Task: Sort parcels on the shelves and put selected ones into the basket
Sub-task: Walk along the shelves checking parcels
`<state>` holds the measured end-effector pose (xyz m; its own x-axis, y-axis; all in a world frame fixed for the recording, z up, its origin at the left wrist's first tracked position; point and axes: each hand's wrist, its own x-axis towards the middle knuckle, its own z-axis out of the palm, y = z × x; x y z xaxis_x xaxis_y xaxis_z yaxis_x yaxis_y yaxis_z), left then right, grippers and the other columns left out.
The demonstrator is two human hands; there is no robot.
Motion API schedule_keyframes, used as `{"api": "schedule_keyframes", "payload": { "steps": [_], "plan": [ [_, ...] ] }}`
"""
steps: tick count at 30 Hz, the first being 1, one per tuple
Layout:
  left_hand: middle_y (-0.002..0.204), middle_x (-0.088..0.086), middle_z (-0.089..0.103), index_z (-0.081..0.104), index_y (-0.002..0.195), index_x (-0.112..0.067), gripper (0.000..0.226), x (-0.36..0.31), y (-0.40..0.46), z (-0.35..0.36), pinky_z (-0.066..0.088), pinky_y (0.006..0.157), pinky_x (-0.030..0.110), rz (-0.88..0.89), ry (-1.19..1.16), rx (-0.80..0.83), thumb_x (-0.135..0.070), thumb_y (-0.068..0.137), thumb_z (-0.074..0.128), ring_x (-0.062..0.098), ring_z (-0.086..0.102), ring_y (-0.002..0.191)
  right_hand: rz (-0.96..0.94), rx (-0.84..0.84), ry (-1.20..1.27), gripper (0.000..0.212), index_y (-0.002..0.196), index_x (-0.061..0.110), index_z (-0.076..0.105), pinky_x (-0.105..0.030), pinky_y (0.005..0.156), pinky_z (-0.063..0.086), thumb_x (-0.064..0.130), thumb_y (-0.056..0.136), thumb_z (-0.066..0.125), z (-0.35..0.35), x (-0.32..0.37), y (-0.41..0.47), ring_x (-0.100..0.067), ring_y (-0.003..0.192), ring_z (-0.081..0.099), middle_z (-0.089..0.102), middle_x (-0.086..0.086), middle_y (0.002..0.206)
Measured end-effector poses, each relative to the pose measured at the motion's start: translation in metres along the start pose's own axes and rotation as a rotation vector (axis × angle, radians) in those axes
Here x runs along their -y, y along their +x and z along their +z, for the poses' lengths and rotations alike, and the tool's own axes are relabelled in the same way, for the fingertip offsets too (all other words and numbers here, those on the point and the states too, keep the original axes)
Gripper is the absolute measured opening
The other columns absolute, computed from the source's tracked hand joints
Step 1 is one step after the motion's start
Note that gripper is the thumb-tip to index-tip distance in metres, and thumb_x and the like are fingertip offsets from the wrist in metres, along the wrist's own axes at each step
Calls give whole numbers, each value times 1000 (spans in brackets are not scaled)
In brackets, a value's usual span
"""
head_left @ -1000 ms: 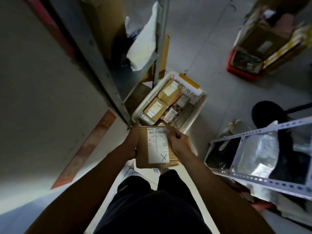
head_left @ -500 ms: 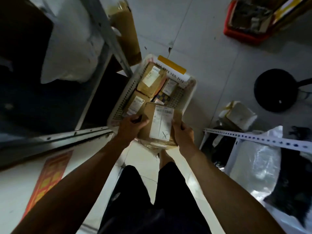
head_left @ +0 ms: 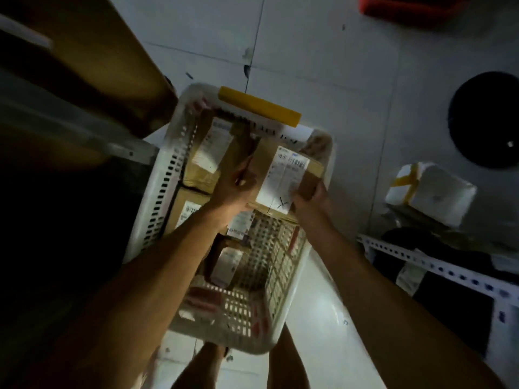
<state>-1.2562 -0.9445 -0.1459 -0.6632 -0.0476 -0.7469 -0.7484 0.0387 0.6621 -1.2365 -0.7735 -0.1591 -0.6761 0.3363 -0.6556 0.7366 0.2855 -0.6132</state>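
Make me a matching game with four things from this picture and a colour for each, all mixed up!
Things:
1. basket
2. parcel in both hands
3. strip at the basket's far rim
4. round thing on the floor

Colours:
A. black
B. yellow
C. white
D. brown with a white label

Pairs: 1-C, 2-D, 3-B, 4-A. The left hand and the right hand hold the parcel over the basket.
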Motion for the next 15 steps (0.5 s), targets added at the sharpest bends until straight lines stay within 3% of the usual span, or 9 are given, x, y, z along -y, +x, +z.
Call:
{"api": "schedule_keyframes", "payload": {
  "steps": [2, 5, 8, 10, 12, 13, 15],
  "plan": [
    [140, 6, 54, 47, 148, -18, 52, 14, 39, 2, 63, 65, 33, 4, -55, 48, -12, 99, 61, 26, 62, 114, -71, -13, -152, 80, 157, 20, 27, -41, 108, 46, 27, 91, 70, 16, -7, 28, -30, 130, 54, 51, -11, 148],
    [130, -1, 58, 44, 150, -18, 65, 36, 84, 11, 61, 65, 27, 47, -93, 90, 3, 92, 65, 16, 68, 100, -223, 62, -352, 94, 162, 24, 3, -34, 118, 30, 28, 91, 64, 37, -24, 65, -29, 152, 16, 8, -7, 169],
    [105, -1, 69, 57, 133, -4, 42, 53, 106, 37, 59, 67, 22, 143, 21, 38, 12, 94, 56, 9, 68, 89, -215, 199, -669, 90, 161, 33, 1, -53, 125, 12, 26, 95, 61, 45, -41, 84, -41, 151, -21, -28, -9, 165],
    [102, -8, 72, 60, 129, -2, 30, 60, 111, 48, 54, 76, 16, 192, 103, -40, 3, 101, 52, 1, 66, 89, -260, 162, -730, 93, 161, 35, -1, -56, 123, 2, 14, 94, 59, 44, -49, 84, -46, 148, -27, -33, -14, 162],
    [123, 2, 66, 58, 137, -7, 37, 65, 113, 51, 50, 90, 19, 216, 182, -70, -2, 100, 55, 3, 61, 103, -355, 85, -778, 93, 161, 30, 0, -54, 123, -8, 8, 91, 56, 45, -60, 80, -48, 148, -25, -26, -18, 164],
    [126, 10, 64, 56, 137, -4, 38, 67, 113, 51, 52, 86, 17, 240, 208, -61, 0, 99, 55, 1, 64, 99, -400, 59, -833, 91, 162, 25, 2, -53, 122, -11, 8, 91, 56, 45, -65, 78, -47, 149, -23, -21, -21, 165],
    [111, 13, 64, 52, 136, 8, 40, 66, 108, 51, 50, 66, 9, 316, 287, -49, 11, 97, 52, -3, 66, 79, -474, 53, -895, 87, 162, 16, 3, -56, 124, -9, 10, 92, 55, 48, -70, 75, -43, 151, -20, -14, -25, 165]
  ]
}}
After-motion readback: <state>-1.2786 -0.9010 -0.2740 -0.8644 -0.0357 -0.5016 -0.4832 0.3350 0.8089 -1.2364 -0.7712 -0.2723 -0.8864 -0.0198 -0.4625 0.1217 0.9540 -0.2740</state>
